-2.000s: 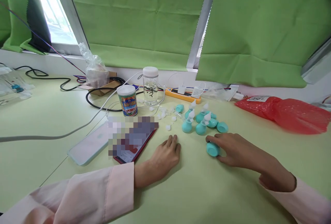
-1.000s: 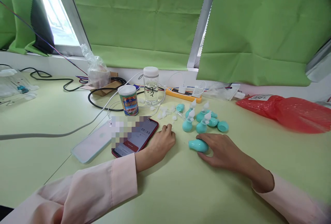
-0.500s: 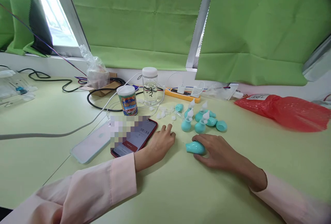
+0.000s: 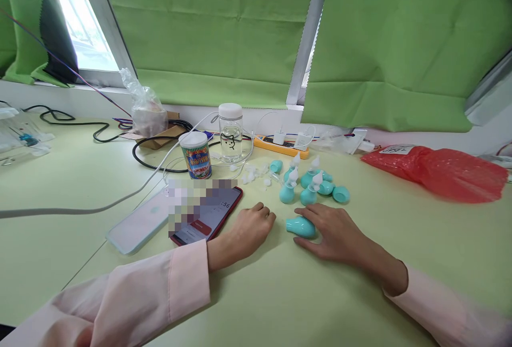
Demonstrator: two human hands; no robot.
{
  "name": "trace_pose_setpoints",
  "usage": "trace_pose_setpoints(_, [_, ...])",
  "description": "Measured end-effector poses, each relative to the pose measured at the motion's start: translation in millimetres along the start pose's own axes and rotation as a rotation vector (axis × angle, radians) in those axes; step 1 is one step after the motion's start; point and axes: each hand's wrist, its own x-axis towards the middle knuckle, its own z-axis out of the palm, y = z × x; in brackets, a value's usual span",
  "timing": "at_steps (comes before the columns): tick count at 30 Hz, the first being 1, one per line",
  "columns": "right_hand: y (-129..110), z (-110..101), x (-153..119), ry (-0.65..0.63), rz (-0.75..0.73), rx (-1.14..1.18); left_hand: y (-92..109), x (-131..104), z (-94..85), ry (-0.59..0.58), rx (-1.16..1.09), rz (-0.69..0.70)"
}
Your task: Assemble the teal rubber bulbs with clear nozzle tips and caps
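On the table in front of me a teal squeeze bulb [image 4: 301, 227] lies on its side, its narrow neck pointing left. My right hand [image 4: 332, 232] is open around it, with the thumb on the near side and the fingers on the far side, spread wider than the bulb. My left hand [image 4: 254, 227] rests on the table beside a red-cased phone [image 4: 218, 219]; its fingers are curled in and nothing shows in them. Beyond the hands stand several teal bulbs with clear white tips, such as this nasal aspirator [image 4: 287, 192]. Loose teal bulbs [image 4: 341, 194] lie at their right.
Small white tips [image 4: 251, 175] lie scattered behind my left hand. Farther back are a printed snack tub [image 4: 196, 157], a clear bottle [image 4: 231, 139] and an orange power strip [image 4: 280, 148]. A red plastic bag [image 4: 436, 173] lies right. A white cable [image 4: 100, 210] crosses the left side.
My left hand's fingers have curled in from a spread pose. My right hand's thumb and fingers have widened around the bulb, which stays lying on the table.
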Motion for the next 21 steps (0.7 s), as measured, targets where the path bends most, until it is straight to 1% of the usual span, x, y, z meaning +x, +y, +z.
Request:
trace_pose_setpoints(2, [-2.7, -4.4, 2.5, 0.109, -0.057, -0.006, 3.0, -1.5, -2.4, -0.023, -0.003, 0.027])
trace_pose_setpoints(4, [-9.3, -11.9, 11.7, 0.204, -0.123, 0.0, 7.3, -3.8, -3.9, -0.038, -0.004, 0.04])
trace_pose_setpoints(5, [-14.1, -16.4, 19.6, 0.223, -0.148, -0.002, 9.8, -5.2, -4.2, -0.042, -0.002, 0.045])
trace_pose_setpoints(6, [-19.8, -21.0, 29.8, 0.21, -0.16, -0.012, 12.4, -6.8, -4.4, -0.045, 0.002, 0.056])
trace_pose_setpoints(7, [-26.0, -25.3, 42.1, 0.163, -0.159, -0.037, 15.0, -8.4, -4.5, -0.047, 0.006, 0.07])
trace_pose_setpoints(8, [-32.1, -28.8, 56.1, 0.096, -0.127, -0.086, 17.4, -10.1, -4.5, -0.05, 0.011, 0.088])
trace_pose_setpoints(10, [-42.4, -31.8, 86.8, -0.135, 0.006, -0.213, 21.4, -13.1, -4.7, -0.058, 0.027, 0.124])
trace_pose_setpoints(11, [-45.6, -30.7, 102.0, -0.188, 0.047, -0.23, 22.9, -14.4, -4.7, -0.062, 0.036, 0.138])
trace_pose_setpoints(13, [-47.8, -23.0, 128.7, -0.281, 0.12, -0.245, 24.4, -16.8, -4.3, -0.057, 0.052, 0.149])
trace_pose_setpoints(15, [-45.6, -10.4, 147.6, -0.383, 0.203, -0.249, 24.6, -19.1, -3.1, -0.029, 0.066, 0.153])
trace_pose_setpoints(17, [-41.6, 2.7, 157.7, -0.445, 0.265, -0.249, 23.9, -21.6, -1.5, 0.009, 0.063, 0.156])
trace_pose_setpoints(19, [-37.6, 12.0, 161.2, -0.449, 0.304, -0.25, 22.8, -24.2, -0.3, 0.034, 0.033, 0.158])
trace_pose_setpoints(21, [-33.6, 15.9, 161.3, -0.431, 0.323, -0.25, 21.7, -26.6, 0.6, 0.054, -0.016, 0.161])
